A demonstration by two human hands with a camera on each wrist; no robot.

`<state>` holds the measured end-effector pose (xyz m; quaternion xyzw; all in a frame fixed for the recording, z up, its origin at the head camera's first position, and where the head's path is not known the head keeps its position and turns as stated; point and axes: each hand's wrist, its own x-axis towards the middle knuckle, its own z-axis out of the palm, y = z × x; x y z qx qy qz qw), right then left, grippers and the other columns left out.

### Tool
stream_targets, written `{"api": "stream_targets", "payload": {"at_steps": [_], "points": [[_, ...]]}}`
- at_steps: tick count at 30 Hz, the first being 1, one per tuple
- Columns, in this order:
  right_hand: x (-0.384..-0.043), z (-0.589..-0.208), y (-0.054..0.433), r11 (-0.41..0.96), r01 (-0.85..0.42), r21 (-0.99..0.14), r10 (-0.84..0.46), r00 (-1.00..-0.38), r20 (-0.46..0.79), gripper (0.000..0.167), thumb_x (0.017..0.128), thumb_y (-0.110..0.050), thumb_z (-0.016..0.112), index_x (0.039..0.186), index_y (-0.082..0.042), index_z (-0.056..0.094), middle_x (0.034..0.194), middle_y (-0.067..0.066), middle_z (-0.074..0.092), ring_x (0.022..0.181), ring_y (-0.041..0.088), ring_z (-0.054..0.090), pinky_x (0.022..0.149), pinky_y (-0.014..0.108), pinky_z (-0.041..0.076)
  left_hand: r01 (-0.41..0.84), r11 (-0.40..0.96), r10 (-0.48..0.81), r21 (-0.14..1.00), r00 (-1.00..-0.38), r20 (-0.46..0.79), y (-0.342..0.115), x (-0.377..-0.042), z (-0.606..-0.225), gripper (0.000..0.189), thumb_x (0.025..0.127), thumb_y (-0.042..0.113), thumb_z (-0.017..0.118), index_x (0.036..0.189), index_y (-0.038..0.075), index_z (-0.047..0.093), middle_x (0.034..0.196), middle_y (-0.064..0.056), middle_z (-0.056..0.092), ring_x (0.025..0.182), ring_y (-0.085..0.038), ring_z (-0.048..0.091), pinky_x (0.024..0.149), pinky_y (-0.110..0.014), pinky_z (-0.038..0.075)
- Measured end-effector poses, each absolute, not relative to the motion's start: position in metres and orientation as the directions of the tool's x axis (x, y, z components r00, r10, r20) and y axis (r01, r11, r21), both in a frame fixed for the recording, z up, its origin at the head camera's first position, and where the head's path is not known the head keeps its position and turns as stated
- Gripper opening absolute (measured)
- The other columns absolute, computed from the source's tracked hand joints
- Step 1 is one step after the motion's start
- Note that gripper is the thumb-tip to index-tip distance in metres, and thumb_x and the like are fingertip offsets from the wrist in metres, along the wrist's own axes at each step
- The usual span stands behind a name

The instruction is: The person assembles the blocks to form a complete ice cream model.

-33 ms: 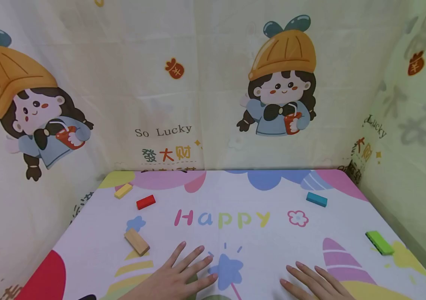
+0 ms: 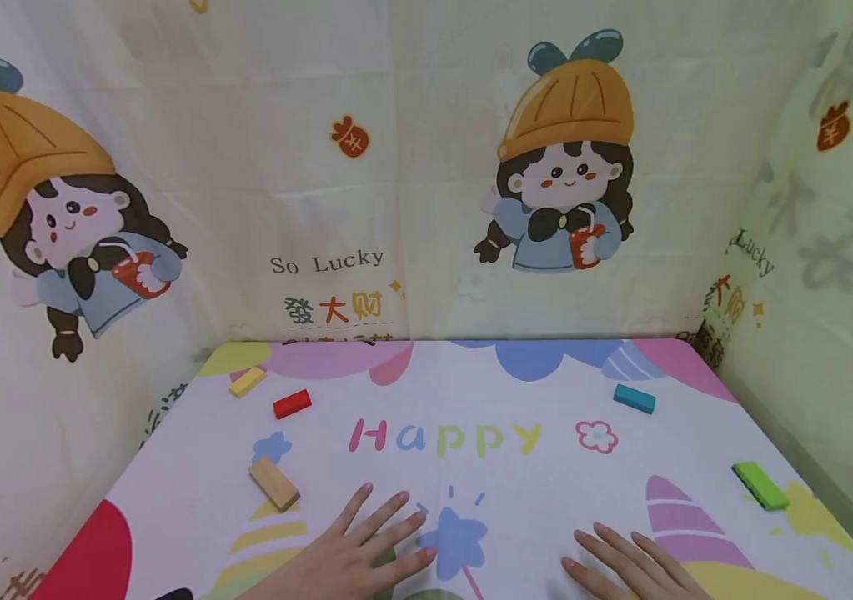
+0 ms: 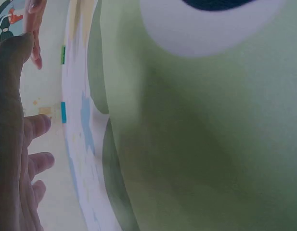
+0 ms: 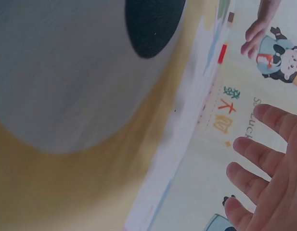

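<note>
Low over the near part of the table, my left hand (image 2: 358, 550) has its fingers spread and holds nothing. A plain wooden block (image 2: 273, 483) lies just beyond it to the left. My right hand (image 2: 632, 571) is at the near edge of the head view, fingers extended and holding nothing. The green block (image 2: 760, 486) is the closest one to it, off to the right. A red block (image 2: 292, 404) and a yellow block (image 2: 248, 382) lie farther back on the left. At the back right is a blue block (image 2: 634, 398). Loosely bent fingers of the right hand (image 4: 278, 178) show in the right wrist view.
A white printed table cover (image 2: 471, 475) with the word "Happy" bears the blocks. Cream cartoon-print cloth (image 2: 434, 192) hangs behind the table and along both sides. A small dark object (image 2: 174, 594) shows at the bottom edge beside the left forearm.
</note>
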<state>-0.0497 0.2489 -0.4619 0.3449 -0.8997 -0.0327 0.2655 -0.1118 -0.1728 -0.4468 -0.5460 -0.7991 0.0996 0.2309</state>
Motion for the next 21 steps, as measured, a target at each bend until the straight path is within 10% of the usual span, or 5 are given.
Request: {"api": "stream_targets", "payload": {"at_steps": [14,21], "points": [[-0.057,-0.457,0.274,0.794,-0.573,0.202,-0.584,-0.626,0.518,0.067,0.084,-0.081,0.059,0.131,-0.033,0.069,0.131,-0.010,0.066,0.142,-0.005,0.022,0.122,0.013,-0.005,0.798,0.463,0.884,-0.385,-0.382,0.271,-0.188,-0.120,-0.446,0.085,0.093,0.082,0.039,0.155,0.025,0.045,0.155,-0.003,0.052,0.143,-0.030,0.046,0.127,-0.043,-0.013],[-0.070,-0.461,0.304,0.906,-0.420,0.052,-0.391,-0.784,0.483,0.058,0.069,-0.057,0.087,0.120,-0.036,0.072,0.124,-0.016,0.064,0.118,0.008,0.047,0.095,0.043,0.044,0.761,0.622,0.780,-0.183,-0.582,0.231,-0.212,-0.123,-0.439,0.069,0.096,0.066,0.057,0.148,0.021,0.054,0.148,-0.003,0.058,0.134,-0.028,0.055,0.106,-0.043,0.049]]}}
